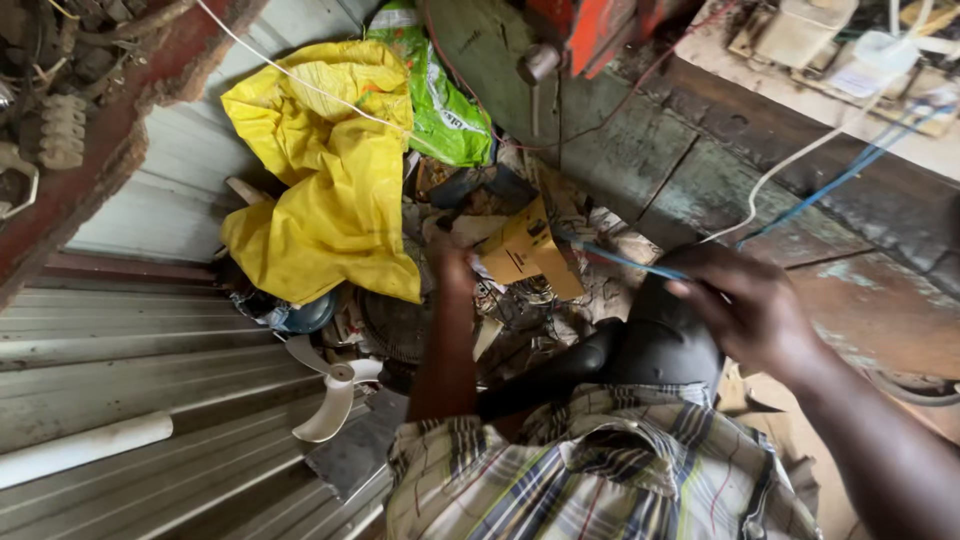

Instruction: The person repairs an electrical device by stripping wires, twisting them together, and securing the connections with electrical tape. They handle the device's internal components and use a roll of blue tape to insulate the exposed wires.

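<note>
Black fan housing [640, 345] braced mid-frame under right hand [745, 305], clamped on top, steadying it while left hand [450, 262] grips yellow card [525, 250].

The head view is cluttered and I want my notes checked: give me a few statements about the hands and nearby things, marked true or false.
1. The right hand rests on a black rounded housing. True.
2. The left hand reaches toward a yellow card piece. True.
3. The crumpled bag is red. False: it is yellow.
4. A white fan blade lies lower left. True.
5. The right hand holds a hammer. False: no hammer is visible.
</note>
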